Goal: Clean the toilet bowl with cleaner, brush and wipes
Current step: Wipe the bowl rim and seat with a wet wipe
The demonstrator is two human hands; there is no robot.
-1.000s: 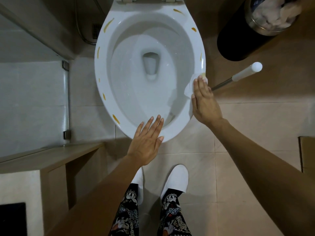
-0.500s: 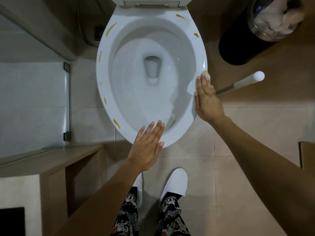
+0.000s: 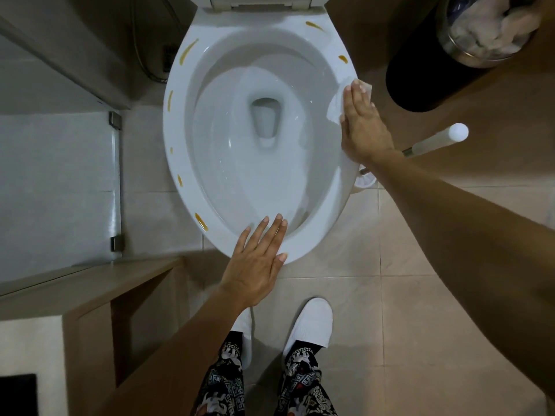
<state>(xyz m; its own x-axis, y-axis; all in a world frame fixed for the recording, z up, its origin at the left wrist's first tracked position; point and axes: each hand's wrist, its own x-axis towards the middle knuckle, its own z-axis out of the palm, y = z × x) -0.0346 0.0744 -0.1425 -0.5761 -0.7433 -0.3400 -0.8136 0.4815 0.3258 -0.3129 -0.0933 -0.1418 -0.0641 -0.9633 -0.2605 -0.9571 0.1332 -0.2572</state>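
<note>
Toilet bowl [image 3: 180, 139] rim streaked yellow-brown, white wipe [image 3: 336, 105] pressed on it

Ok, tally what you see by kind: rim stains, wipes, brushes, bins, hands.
Stains: 7
Wipes: 1
Brushes: 1
Bins: 1
Hands: 2 (left hand, right hand)
Total: 12

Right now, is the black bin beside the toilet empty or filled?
Filled near the top: crumpled white paper shows inside the metal rim of the black bin, right of the toilet. How deep the paper goes cannot be told.
</note>
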